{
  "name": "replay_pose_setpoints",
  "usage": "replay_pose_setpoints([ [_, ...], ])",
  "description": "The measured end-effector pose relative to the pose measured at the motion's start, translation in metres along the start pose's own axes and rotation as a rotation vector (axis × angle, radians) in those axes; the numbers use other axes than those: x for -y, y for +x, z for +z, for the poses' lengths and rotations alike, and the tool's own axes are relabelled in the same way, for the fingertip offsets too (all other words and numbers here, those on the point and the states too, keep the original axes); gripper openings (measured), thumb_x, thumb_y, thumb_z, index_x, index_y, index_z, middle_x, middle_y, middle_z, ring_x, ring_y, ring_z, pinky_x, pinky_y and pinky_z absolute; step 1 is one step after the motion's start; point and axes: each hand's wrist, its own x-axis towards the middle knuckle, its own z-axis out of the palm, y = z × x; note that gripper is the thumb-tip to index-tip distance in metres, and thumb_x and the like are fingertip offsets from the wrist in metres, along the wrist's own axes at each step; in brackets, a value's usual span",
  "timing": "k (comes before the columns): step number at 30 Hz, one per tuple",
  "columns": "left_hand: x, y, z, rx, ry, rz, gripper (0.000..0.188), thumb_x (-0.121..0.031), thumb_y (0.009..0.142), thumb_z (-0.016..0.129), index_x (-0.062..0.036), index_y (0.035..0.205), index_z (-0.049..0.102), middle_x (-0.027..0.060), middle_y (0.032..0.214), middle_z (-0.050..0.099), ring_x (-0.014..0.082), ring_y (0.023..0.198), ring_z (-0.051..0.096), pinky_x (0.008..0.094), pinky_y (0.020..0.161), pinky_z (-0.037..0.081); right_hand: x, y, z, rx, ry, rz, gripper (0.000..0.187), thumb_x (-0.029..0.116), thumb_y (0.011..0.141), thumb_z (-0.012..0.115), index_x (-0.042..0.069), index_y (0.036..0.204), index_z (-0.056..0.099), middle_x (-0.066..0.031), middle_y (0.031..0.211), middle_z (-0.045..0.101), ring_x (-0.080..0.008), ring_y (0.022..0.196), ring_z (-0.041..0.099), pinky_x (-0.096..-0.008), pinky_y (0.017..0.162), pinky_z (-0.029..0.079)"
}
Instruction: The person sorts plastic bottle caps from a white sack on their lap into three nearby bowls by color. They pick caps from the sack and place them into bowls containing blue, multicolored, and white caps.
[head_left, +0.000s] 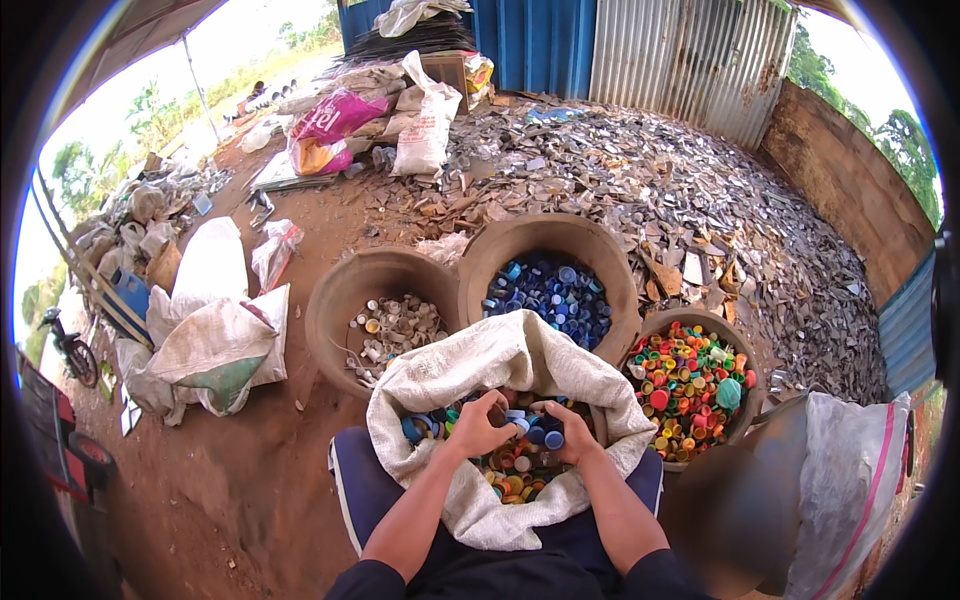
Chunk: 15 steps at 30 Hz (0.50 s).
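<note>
A white woven sack with its rim rolled back sits between my knees, holding mixed plastic bottle caps in blue, yellow, red and white. My left hand is inside the opening, its fingers curled round light blue and white caps. Close by, my right hand grips several blue caps between thumb and fingers. The fingertips of both hands are partly hidden among the caps.
Beyond the sack stand a tub of white caps, a tub of blue caps and a tub of red, orange, yellow and green caps. Behind lies a scrap heap. Sacks lie left; another sack stands right.
</note>
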Motion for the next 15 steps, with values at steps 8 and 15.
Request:
replay_pose_setpoints([
  [8,-0.023,-0.013,0.01,-0.086,-0.107,0.076,0.032,-0.014,0.068,0.078,-0.0018,0.092,0.061,0.0085,0.078,0.063,0.0126,0.065,0.061,0.0272,0.061,0.05,-0.032,0.028,0.017,0.298,0.215,0.023,0.049,0.049,0.096,0.039,0.006,0.111,0.057,-0.009,0.102,0.063,-0.0225,0.087,0.063,-0.043,0.069,0.054],
  [15,-0.019,-0.018,0.01,0.002,0.258,0.384,0.025,-0.016,0.066,0.078,-0.0045,0.084,0.067,0.006,0.084,0.058,0.0256,0.086,0.055,0.0348,0.08,0.046,-0.031,0.021,0.023,0.116,0.256,0.007,0.04,0.044,0.094,0.047,0.007,0.104,0.06,-0.007,0.09,0.063,-0.0212,0.082,0.062,-0.0347,0.073,0.053],
])
